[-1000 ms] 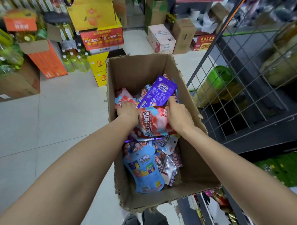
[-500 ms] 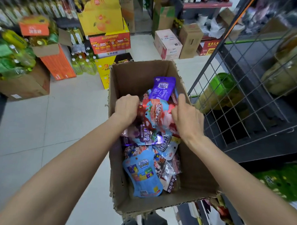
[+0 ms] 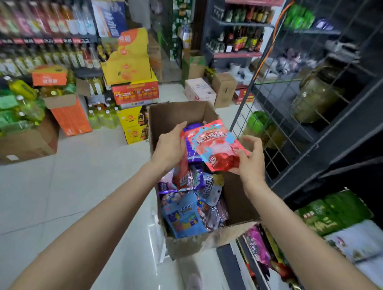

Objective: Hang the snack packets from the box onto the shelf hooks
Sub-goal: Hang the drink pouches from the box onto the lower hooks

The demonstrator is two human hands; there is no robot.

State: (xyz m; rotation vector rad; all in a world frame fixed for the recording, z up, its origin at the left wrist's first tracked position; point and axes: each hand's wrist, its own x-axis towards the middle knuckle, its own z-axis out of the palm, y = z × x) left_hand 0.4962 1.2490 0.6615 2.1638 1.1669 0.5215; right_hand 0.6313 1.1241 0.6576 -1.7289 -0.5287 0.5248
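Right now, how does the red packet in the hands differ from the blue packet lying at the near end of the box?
The red packet is lifted above the box, pinched at its lower corner by the right hand, with the left hand against the packets beside it; the blue packet lies untouched among others in the box. The red packet is tilted, its face to the camera; the blue packet lies flat. Both are glossy printed snack pouches.
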